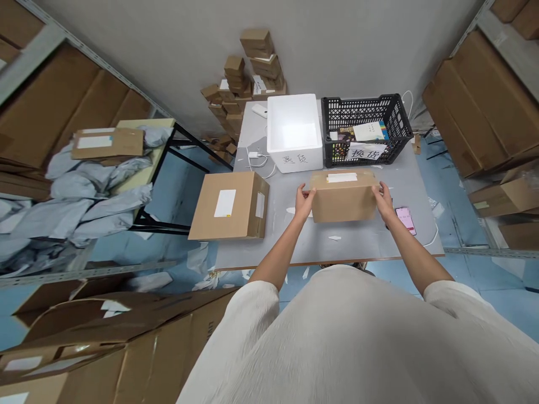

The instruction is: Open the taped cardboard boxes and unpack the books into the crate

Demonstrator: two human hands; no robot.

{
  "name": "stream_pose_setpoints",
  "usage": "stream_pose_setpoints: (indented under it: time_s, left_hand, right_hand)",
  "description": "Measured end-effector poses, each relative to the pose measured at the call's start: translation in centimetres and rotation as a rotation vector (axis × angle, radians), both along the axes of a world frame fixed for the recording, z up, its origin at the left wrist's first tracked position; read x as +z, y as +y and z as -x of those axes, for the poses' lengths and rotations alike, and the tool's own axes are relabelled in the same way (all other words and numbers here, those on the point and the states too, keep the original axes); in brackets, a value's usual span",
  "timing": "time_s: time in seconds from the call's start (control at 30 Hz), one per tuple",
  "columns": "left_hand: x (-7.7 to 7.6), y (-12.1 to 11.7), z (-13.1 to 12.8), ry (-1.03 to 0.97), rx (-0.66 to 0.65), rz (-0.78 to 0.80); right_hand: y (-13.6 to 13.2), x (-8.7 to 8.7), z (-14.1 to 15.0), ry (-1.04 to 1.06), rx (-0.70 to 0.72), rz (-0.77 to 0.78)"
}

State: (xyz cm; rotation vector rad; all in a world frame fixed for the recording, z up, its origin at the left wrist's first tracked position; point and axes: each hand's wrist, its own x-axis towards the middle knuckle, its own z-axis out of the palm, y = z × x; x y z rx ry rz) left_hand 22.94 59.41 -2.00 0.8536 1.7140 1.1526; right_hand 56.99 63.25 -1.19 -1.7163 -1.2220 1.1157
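A brown cardboard box (344,205) with a white label on its upper face is gripped at both ends, over the grey table (286,247). My left hand (304,201) closes on its left end, thumb toward the near side. On the opposite end my right hand (382,200) holds it in the same way. Whether the box touches the tabletop I cannot tell. A larger labelled carton (206,216) sits at the table's left edge. Beside my right forearm lies a phone (406,220) with a lit pinkish screen.
Behind the held box stand a white foam bin (295,159) and a black plastic crate (366,106) containing packets. Small boxes (263,67) are stacked by the wall. Grey parcels (54,216) fill the left side. Large cartons (484,101) stand at right. Paper scraps litter the blue floor.
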Motion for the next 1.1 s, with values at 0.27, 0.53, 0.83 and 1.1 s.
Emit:
stream_pose_setpoints:
  time_s: [0.27, 0.53, 0.83, 1.1]
  left_hand:
    - [-2.2, -1.7, -1.6, 0.077, -0.152, 0.119]
    - [-1.2, -2.6, -2.5, 0.453, -0.304, -0.105]
    - [0.5, -1.2, -9.5, 0.607, -0.792, -0.342]
    - [1.4, -0.5, -12.1, 0.633, -0.868, -0.329]
  right_hand:
    - [-1.3, -3.3, -2.7, -0.175, -0.123, 0.185]
    - [-2.2, -3.4, -3.1, -0.155, -0.040, 0.097]
    - [-2.6, -2.5, -2.8, -0.095, 0.010, 0.057]
    - [-2.3, -1.3, -1.2, -0.079, 0.014, -0.003]
